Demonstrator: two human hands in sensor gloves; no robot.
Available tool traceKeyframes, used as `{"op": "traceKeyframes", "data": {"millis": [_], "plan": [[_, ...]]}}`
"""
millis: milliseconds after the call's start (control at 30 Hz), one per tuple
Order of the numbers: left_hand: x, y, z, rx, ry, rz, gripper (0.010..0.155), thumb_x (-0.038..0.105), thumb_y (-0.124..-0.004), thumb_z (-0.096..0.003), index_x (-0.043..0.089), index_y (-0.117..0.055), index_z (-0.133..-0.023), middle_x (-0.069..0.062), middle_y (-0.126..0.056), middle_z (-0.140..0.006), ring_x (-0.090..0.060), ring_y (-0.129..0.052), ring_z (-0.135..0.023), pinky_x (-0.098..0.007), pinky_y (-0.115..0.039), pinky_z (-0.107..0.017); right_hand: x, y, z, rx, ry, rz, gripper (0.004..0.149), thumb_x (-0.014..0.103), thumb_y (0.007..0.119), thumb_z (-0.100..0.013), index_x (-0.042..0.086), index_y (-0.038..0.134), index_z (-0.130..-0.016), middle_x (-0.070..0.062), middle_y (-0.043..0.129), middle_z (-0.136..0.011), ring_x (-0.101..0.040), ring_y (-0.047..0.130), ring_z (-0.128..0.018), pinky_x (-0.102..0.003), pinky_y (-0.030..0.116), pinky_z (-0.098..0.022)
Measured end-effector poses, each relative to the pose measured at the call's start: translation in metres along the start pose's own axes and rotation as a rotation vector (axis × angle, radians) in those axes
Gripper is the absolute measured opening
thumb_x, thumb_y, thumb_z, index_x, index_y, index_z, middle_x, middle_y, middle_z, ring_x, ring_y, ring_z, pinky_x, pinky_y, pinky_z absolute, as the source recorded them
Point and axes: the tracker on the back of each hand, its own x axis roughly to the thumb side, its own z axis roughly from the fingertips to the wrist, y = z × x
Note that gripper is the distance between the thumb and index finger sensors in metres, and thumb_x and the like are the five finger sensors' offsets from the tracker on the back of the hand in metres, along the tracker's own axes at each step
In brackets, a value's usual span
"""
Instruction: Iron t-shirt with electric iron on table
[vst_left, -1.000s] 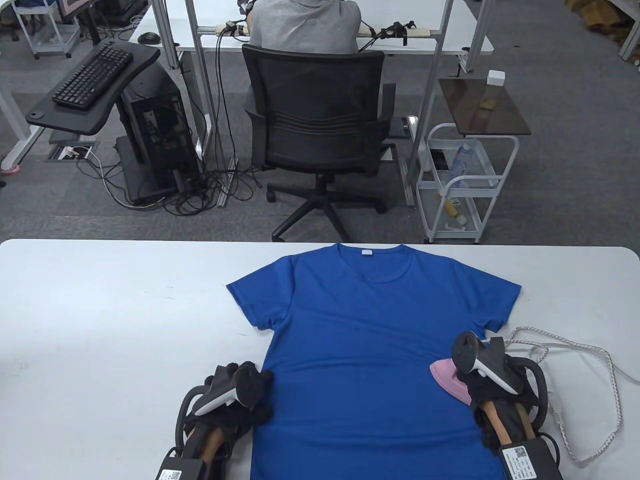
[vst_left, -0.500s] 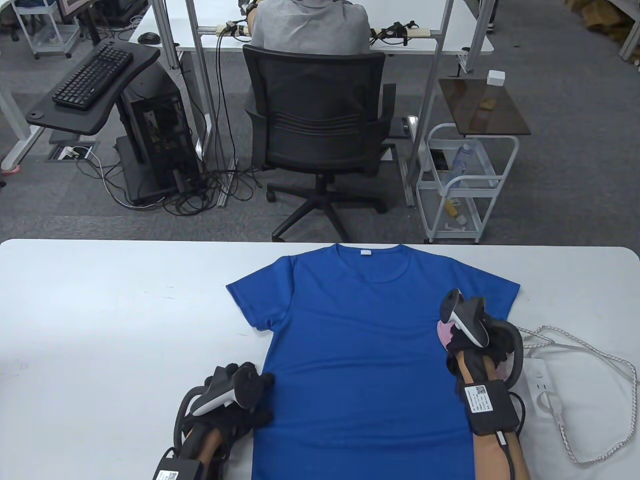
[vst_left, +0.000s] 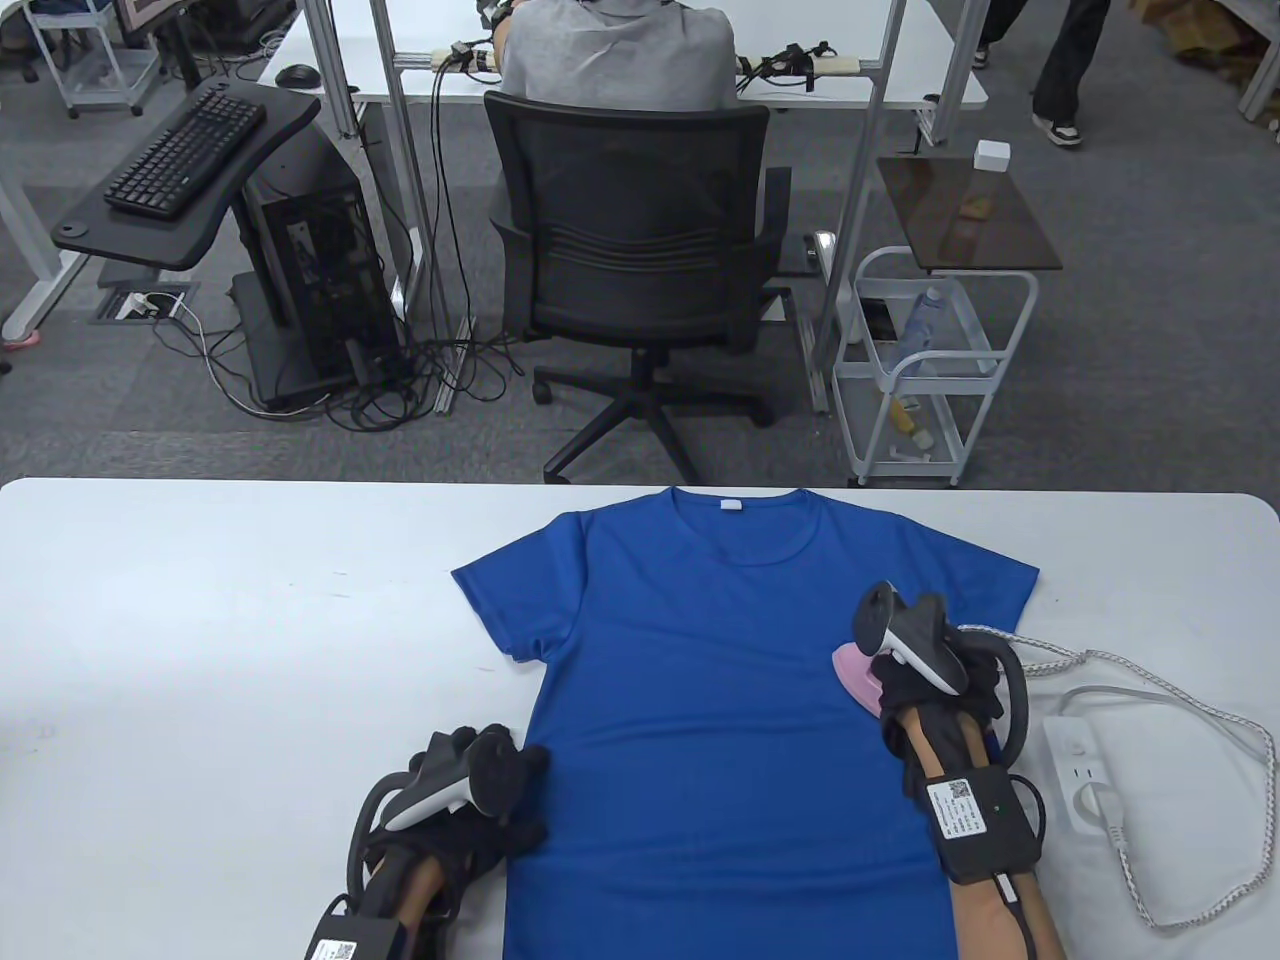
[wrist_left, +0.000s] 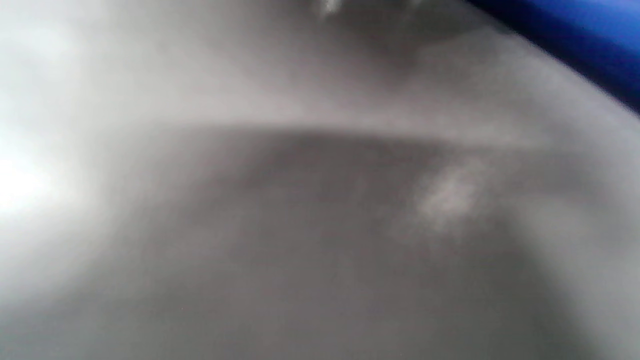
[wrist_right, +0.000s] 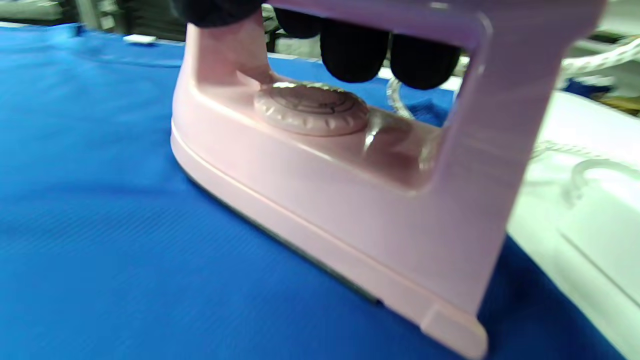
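A blue t-shirt (vst_left: 720, 700) lies flat on the white table (vst_left: 200, 620), collar toward the far edge. My right hand (vst_left: 925, 680) grips the handle of a pink electric iron (vst_left: 857, 675), whose soleplate sits flat on the shirt's right side near the sleeve. In the right wrist view my gloved fingers (wrist_right: 355, 50) wrap the handle of the iron (wrist_right: 330, 185) on the blue cloth (wrist_right: 100, 225). My left hand (vst_left: 490, 800) rests on the shirt's lower left edge; its fingers are mostly hidden. The left wrist view is a blur of table with a strip of blue cloth (wrist_left: 575, 35).
A white power strip (vst_left: 1080, 770) and the iron's braided cord (vst_left: 1180, 720) lie on the table right of the shirt. Beyond the table's far edge stand an office chair (vst_left: 640, 250) and a white cart (vst_left: 930, 360).
My right hand moved the iron from the shirt's lower right up toward the right sleeve, then slightly left and toward me. My left hand has stayed put.
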Motion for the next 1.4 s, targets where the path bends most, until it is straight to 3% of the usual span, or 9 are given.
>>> {"op": "traceKeyframes", "data": {"millis": [133, 233, 400, 733, 900, 1067, 1400], "plan": [[0.0, 0.0, 0.0, -0.001, 0.0, 0.002, 0.076, 0.062, -0.056, -0.0448, 0.046, -0.014, -0.107, 0.001, -0.001, -0.115, -0.035, -0.003, -0.107, -0.065, -0.018, -0.073, 0.008, 0.0, 0.018, 0.072, -0.153, 0.026, 0.07, 0.032, 0.069, -0.042, 0.018, 0.049, -0.108, -0.011, 0.072, -0.102, -0.044, 0.079, -0.087, -0.063, 0.063, -0.064], [0.0, 0.0, 0.0, -0.001, 0.002, 0.0, 0.076, 0.061, -0.056, -0.0448, 0.046, -0.015, -0.107, 0.0, -0.001, -0.115, -0.035, -0.004, -0.107, -0.065, -0.018, -0.073, 0.011, 0.002, 0.026, 0.055, -0.189, 0.037, 0.071, 0.031, 0.069, -0.041, 0.019, 0.05, -0.108, -0.011, 0.072, -0.101, -0.044, 0.079, -0.087, -0.063, 0.062, -0.064], [0.0, 0.0, 0.0, -0.003, 0.0, 0.007, 0.076, 0.061, -0.056, -0.0449, 0.046, -0.014, -0.107, 0.0, -0.001, -0.115, -0.035, -0.003, -0.107, -0.065, -0.018, -0.073, 0.011, 0.003, 0.023, 0.013, -0.168, 0.035, 0.071, 0.033, 0.068, -0.039, 0.021, 0.052, -0.107, -0.01, 0.075, -0.099, -0.041, 0.082, -0.085, -0.06, 0.065, -0.063], [0.0, 0.0, 0.0, -0.002, 0.001, 0.004, 0.076, 0.061, -0.056, -0.0449, 0.046, -0.015, -0.107, 0.0, -0.001, -0.115, -0.035, -0.003, -0.107, -0.065, -0.018, -0.073, 0.034, -0.005, -0.01, -0.109, 0.038, -0.029, 0.071, 0.035, 0.067, -0.039, 0.021, 0.055, -0.107, -0.01, 0.079, -0.097, -0.041, 0.087, -0.08, -0.058, 0.068, -0.06], [0.0, 0.0, 0.0, -0.004, -0.002, 0.006, 0.076, 0.061, -0.056, -0.0451, 0.045, -0.014, -0.107, 0.0, -0.001, -0.115, -0.035, -0.003, -0.107, -0.065, -0.018, -0.073, 0.039, -0.003, -0.01, -0.139, 0.056, -0.014, 0.07, 0.035, 0.066, -0.04, 0.021, 0.054, -0.107, -0.011, 0.079, -0.098, -0.041, 0.086, -0.081, -0.059, 0.068, -0.061], [0.001, 0.0, 0.0, -0.003, -0.001, 0.006, 0.076, 0.061, -0.056, -0.045, 0.046, -0.014, -0.107, 0.0, -0.001, -0.115, -0.035, -0.003, -0.107, -0.065, -0.018, -0.073, 0.041, 0.002, -0.002, -0.172, 0.021, -0.009, 0.069, 0.035, 0.065, -0.042, 0.02, 0.051, -0.108, -0.013, 0.075, -0.1, -0.043, 0.083, -0.083, -0.061, 0.065, -0.062], [0.001, 0.0, 0.001, -0.005, 0.001, 0.006, 0.076, 0.061, -0.056, -0.045, 0.046, -0.014, -0.107, 0.0, -0.001, -0.115, -0.035, -0.003, -0.107, -0.065, -0.018, -0.073, 0.046, 0.005, 0.04, -0.064, -0.206, -0.015, 0.068, 0.032, 0.063, -0.044, 0.021, 0.047, -0.109, -0.014, 0.071, -0.103, -0.045, 0.079, -0.087, -0.063, 0.062, -0.064]]}}
